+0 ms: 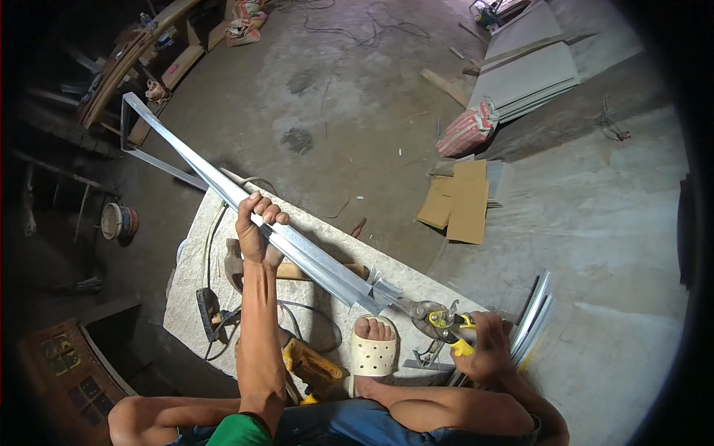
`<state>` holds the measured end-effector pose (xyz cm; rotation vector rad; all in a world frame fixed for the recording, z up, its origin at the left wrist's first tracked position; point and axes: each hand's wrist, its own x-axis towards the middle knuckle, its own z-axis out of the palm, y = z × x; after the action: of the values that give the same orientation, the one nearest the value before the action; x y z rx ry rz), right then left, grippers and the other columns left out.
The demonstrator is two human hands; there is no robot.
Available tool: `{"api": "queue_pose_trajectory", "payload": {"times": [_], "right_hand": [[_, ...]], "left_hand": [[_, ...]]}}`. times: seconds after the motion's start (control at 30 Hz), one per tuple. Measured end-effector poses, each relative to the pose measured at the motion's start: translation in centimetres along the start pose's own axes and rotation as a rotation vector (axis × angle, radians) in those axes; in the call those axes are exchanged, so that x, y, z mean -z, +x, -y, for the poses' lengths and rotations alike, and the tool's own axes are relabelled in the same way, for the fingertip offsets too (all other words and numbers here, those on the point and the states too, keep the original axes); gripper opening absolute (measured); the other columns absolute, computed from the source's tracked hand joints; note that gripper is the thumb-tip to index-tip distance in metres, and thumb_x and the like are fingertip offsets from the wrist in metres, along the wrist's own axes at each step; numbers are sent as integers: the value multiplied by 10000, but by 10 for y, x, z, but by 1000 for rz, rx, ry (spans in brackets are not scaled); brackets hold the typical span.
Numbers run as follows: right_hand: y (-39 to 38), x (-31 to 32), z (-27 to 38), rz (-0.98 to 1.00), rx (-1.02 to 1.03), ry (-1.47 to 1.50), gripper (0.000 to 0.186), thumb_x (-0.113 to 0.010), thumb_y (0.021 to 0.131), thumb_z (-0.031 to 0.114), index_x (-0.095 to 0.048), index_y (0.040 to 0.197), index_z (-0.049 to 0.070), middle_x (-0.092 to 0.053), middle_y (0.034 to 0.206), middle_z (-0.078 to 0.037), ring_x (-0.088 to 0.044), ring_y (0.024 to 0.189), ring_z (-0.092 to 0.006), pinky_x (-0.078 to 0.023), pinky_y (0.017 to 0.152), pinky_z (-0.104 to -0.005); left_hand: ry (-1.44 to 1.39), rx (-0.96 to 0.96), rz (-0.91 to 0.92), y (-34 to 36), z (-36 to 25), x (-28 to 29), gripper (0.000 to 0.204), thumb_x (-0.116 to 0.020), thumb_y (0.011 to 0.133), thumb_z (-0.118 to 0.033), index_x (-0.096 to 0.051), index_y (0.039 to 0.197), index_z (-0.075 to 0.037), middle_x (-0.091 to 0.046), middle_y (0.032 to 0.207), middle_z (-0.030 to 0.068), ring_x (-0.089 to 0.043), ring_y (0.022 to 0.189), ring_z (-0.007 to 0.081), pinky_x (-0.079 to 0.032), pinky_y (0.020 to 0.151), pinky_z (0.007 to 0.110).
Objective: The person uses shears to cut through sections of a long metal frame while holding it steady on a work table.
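My left hand is wrapped round a long silver metal channel that slants from upper left to lower right over a pale board. In my right hand are tin snips with yellow grips. Their jaws meet the near end of the channel, where the metal is bent and cut. Under the channel lies a hammer, partly hidden by my left arm. My foot in a cream clog stands on the board just below the channel's end.
A yellow power tool and a black power strip with cables lie on the board. More metal channels rest at the right. Cardboard, a striped sack and stacked panels are farther off. A bucket stands left.
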<state>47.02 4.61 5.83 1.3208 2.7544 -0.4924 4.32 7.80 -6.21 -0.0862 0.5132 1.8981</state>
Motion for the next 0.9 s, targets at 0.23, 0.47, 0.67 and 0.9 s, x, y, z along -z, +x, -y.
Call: {"api": "queue_pose_trajectory", "payload": {"times": [0.23,0.47,0.67,0.9], "right_hand": [[3,-3,-1,98,-44,191,728,-798,615,170,-445,1232,13,-527,1127,-201,-530,1028,-397,-398,887,-473],[13,8,8,408,-184,583,677,-749,716,190,-458,1293,-11,-597,1101,-210,-578,1096,-343,-446,947,-379],[23,18,17,590,-263,683,669,-709,714,214,-446,1282,-23,-586,1084,-234,-590,1034,-361,-461,902,-395],[19,8,13,578,-225,586,736,-699,713,235,-392,1328,-28,-531,1178,-269,-540,1122,-382,-426,962,-396]], "left_hand": [[13,-4,-11,-1,0,9,241,-580,918,-201,-490,702,-148,-437,601,-57,-492,560,78,-477,599,306],[11,-3,-22,-4,1,13,242,-588,911,-209,-480,701,-154,-429,595,-61,-483,556,78,-463,599,299],[18,-17,-38,1,5,14,223,-597,902,-197,-491,711,-151,-442,608,-60,-480,551,84,-455,591,304],[43,-22,-65,4,10,14,204,-620,878,-196,-500,722,-143,-446,612,-51,-474,535,87,-472,573,306]]}}
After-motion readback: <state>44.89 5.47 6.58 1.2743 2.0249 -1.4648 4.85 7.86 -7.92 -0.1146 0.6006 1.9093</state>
